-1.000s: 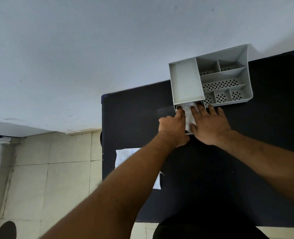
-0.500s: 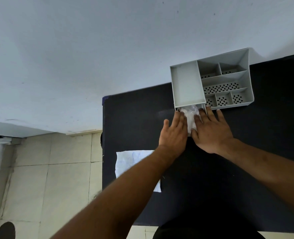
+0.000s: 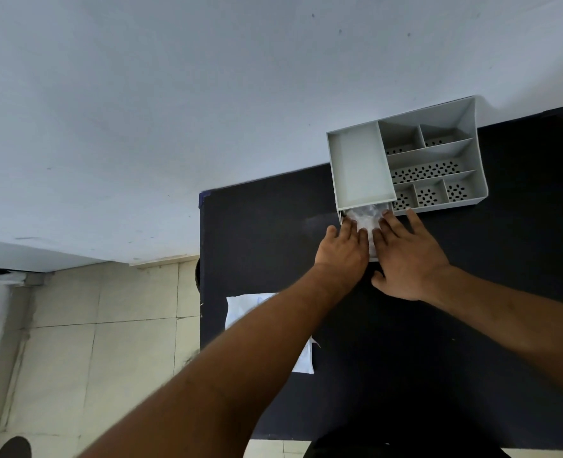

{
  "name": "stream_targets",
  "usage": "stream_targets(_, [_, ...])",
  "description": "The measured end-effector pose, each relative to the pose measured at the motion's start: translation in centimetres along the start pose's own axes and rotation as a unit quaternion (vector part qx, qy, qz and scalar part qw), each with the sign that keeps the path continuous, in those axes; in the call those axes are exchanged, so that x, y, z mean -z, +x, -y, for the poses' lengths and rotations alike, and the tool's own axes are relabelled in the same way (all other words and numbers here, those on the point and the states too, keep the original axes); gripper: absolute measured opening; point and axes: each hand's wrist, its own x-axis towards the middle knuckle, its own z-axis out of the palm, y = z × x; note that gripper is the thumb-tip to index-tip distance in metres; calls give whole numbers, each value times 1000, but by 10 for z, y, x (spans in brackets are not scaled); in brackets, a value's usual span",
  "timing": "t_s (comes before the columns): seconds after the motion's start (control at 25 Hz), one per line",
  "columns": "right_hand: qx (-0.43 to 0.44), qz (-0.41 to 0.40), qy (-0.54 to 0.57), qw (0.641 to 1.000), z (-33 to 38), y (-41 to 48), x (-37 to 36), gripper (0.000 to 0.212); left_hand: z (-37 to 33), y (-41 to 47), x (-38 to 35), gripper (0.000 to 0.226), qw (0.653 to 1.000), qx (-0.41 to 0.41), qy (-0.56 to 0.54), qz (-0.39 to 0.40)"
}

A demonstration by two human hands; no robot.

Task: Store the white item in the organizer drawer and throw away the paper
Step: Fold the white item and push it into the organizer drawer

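Observation:
A grey organizer (image 3: 438, 153) with several compartments stands at the table's far edge against the wall. Its drawer (image 3: 374, 257) is pulled out toward me below the left compartment. A crumpled white item (image 3: 363, 217) lies in the drawer. My left hand (image 3: 343, 251) and my right hand (image 3: 405, 256) lie flat side by side over the drawer, fingers extended and pressing on the white item. A white sheet of paper (image 3: 240, 307) lies on the table's left side, partly hidden under my left forearm.
The black table (image 3: 472, 342) has its left edge at about mid-frame, with tiled floor (image 3: 91, 342) beyond it. A pale wall (image 3: 207, 94) rises behind the organizer. A shoe tip (image 3: 12, 447) shows at the bottom left.
My left hand went from curled beside the drawer to flat with fingers stretched over the white item. The white item sits deeper under the organizer. My right hand barely moved.

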Motion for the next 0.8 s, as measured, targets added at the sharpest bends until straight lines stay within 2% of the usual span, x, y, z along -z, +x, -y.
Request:
stream_targets(0.08, [3, 3, -27, 1000, -1, 1, -1, 87, -1, -1, 0, 69, 1000, 9, -1, -3])
stream_targets(0.32, [3, 4, -63, 998, -4, -1, 0, 72, -7, -22, -18, 59, 995, 58, -19, -81])
stream_targets(0.56, [-15, -3, -56, 998, -8, 4, 6, 68, -15, -14, -7, 61, 993, 82, -38, -72])
stream_targets(0.8, [-14, -13, -38, 999, -9, 1, -1, 70, -19, -4, -8, 62, 996, 68, -23, -61])
